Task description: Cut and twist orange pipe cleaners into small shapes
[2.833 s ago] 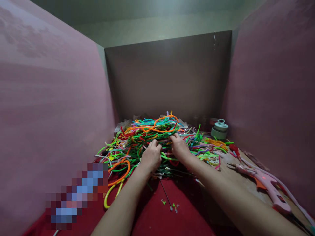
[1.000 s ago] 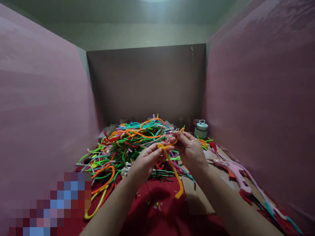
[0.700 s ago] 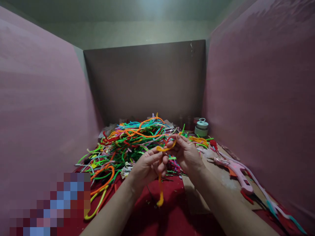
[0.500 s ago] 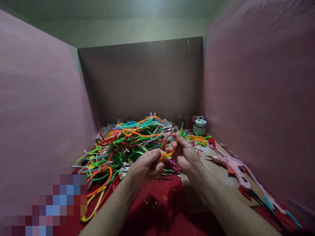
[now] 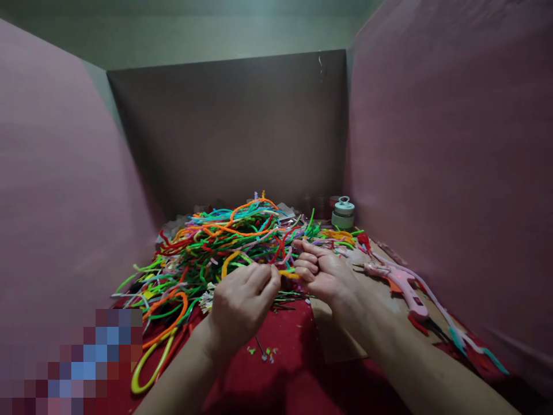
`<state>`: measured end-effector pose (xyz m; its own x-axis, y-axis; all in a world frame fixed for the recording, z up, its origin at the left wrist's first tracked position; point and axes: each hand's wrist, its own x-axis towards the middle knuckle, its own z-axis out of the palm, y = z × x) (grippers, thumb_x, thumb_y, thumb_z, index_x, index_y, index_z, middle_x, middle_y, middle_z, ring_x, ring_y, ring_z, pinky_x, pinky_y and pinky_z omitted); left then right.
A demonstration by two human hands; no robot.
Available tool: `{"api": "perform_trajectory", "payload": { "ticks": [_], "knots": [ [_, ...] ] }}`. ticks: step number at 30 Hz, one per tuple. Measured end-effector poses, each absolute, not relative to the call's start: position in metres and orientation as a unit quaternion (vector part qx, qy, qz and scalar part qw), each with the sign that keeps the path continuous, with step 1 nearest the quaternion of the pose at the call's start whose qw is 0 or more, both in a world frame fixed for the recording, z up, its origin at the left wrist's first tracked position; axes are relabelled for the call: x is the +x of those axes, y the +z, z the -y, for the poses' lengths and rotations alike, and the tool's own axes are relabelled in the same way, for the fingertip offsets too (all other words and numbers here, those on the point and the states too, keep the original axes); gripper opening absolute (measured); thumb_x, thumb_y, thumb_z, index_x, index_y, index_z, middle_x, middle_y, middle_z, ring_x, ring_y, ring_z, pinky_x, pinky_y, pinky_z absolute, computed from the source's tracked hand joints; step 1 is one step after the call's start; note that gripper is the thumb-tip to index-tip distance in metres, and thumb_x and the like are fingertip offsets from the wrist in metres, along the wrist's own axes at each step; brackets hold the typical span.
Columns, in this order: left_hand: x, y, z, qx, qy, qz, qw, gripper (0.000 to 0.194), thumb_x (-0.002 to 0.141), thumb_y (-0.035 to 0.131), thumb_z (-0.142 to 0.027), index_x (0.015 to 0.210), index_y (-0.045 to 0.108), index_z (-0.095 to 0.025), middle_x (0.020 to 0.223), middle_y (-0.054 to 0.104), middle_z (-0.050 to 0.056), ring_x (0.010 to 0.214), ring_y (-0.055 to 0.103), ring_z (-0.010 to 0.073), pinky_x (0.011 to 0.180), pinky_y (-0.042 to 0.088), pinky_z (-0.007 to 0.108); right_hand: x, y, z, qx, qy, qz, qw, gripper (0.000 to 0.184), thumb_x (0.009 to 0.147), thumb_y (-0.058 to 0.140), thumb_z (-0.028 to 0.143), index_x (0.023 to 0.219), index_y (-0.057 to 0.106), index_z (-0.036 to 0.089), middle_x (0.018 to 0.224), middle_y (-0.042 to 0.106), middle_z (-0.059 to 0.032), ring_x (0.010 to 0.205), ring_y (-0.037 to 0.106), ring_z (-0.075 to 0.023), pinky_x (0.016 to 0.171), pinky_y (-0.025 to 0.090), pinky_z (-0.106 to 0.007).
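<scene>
A yellow-orange pipe cleaner (image 5: 288, 275) stretches across the short gap between my two hands. My left hand (image 5: 247, 297) is closed on it, back of the hand up, thumb and fingers pinched together. A yellow-orange curve (image 5: 226, 263) arches out beyond the left knuckles; I cannot tell whether it is the same piece. My right hand (image 5: 326, 274) has its fingers curled in around the other end, which disappears inside the grip. Just behind both hands lies a large tangled heap of coloured pipe cleaners (image 5: 216, 242).
A pink glue gun (image 5: 404, 282) lies on a brown board (image 5: 341, 340) at the right, its cord trailing near the wall. Behind stands a pale green jar (image 5: 343, 214). Small green scraps (image 5: 268, 351) dot the red cloth (image 5: 254, 380). Pinkish panels (image 5: 449, 144) enclose both sides.
My left hand has turned over so its back now faces up. My right fingers have curled in more. The yellow-orange piece is straighter between them, and the view has shifted slightly.
</scene>
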<state>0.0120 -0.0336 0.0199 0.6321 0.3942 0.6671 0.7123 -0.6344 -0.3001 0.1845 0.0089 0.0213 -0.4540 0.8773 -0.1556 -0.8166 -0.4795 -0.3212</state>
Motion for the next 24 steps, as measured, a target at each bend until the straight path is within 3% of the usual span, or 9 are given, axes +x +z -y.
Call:
{"api": "perform_trajectory", "payload": {
  "ticks": [4, 8, 11, 15, 18, 21, 24],
  "knots": [
    [0.017, 0.012, 0.033, -0.852, -0.257, 0.291, 0.351, 0.016, 0.083, 0.044, -0.014, 0.086, 0.059, -0.019, 0.070, 0.058, 0.002, 0.065, 0.048, 0.0136, 0.061, 0.034, 0.027, 0.200, 0.034, -0.022, -0.145, 0.815, 0.072, 0.557, 0.026, 0.093, 0.028, 0.018, 0.076, 0.047, 0.016, 0.038, 0.020, 0.0109, 0.030, 0.019, -0.0044, 0.030, 0.016, -0.014],
    [0.031, 0.004, 0.034, -0.878, -0.200, 0.336, 0.277, 0.019, 0.085, 0.040, -0.016, 0.077, 0.057, -0.018, 0.069, 0.056, 0.003, 0.065, 0.050, 0.0147, 0.060, 0.034, 0.027, 0.205, 0.037, -0.036, -0.098, 0.791, 0.076, 0.599, 0.026, 0.093, 0.028, 0.022, 0.078, 0.049, 0.016, 0.038, 0.020, 0.0109, 0.030, 0.017, -0.0048, 0.031, 0.017, -0.015],
    [0.039, 0.003, 0.035, -0.885, -0.154, 0.425, 0.108, 0.016, 0.086, 0.041, -0.025, 0.086, 0.056, -0.019, 0.078, 0.059, 0.004, 0.066, 0.053, 0.0161, 0.058, 0.036, 0.027, 0.204, 0.032, -0.038, -0.063, 0.784, 0.104, 0.608, 0.028, 0.093, 0.029, 0.024, 0.076, 0.050, 0.016, 0.039, 0.021, 0.0104, 0.032, 0.017, -0.0049, 0.032, 0.017, -0.015],
    [0.039, 0.012, 0.034, -0.805, -0.228, 0.452, -0.308, 0.030, 0.087, 0.034, -0.041, 0.100, 0.050, -0.019, 0.076, 0.060, 0.003, 0.065, 0.057, 0.0149, 0.060, 0.041, 0.026, 0.194, 0.024, -0.032, -0.044, 0.811, 0.132, 0.569, 0.027, 0.092, 0.031, 0.021, 0.075, 0.052, 0.015, 0.040, 0.021, 0.0098, 0.033, 0.017, -0.0051, 0.032, 0.015, -0.016],
    [0.038, 0.013, 0.031, -0.670, -0.298, 0.371, -0.570, 0.033, 0.087, 0.031, -0.042, 0.093, 0.050, -0.016, 0.069, 0.059, 0.002, 0.052, 0.052, 0.0099, 0.052, 0.040, 0.022, 0.181, 0.019, -0.026, -0.050, 0.828, 0.162, 0.534, 0.026, 0.091, 0.033, 0.021, 0.079, 0.054, 0.013, 0.040, 0.020, 0.0100, 0.033, 0.016, -0.0047, 0.032, 0.014, -0.016],
    [0.041, 0.007, 0.030, -0.582, -0.327, 0.351, -0.657, 0.029, 0.084, 0.040, -0.042, 0.082, 0.051, -0.016, 0.045, 0.036, -0.008, 0.034, 0.022, 0.0036, 0.036, 0.021, 0.017, 0.173, 0.018, -0.023, -0.073, 0.825, 0.181, 0.531, 0.024, 0.090, 0.035, 0.020, 0.080, 0.055, 0.012, 0.040, 0.022, 0.0101, 0.033, 0.016, -0.0040, 0.032, 0.014, -0.015],
    [0.048, 0.002, 0.029, -0.600, -0.345, 0.404, -0.598, 0.023, 0.081, 0.046, -0.037, 0.076, 0.052, -0.016, 0.043, 0.025, -0.010, 0.037, 0.015, 0.0047, 0.036, 0.015, 0.017, 0.171, 0.021, -0.023, -0.100, 0.796, 0.171, 0.572, 0.023, 0.090, 0.035, 0.017, 0.075, 0.052, 0.012, 0.040, 0.025, 0.0096, 0.032, 0.018, -0.0033, 0.032, 0.016, -0.014]
  ]
}}
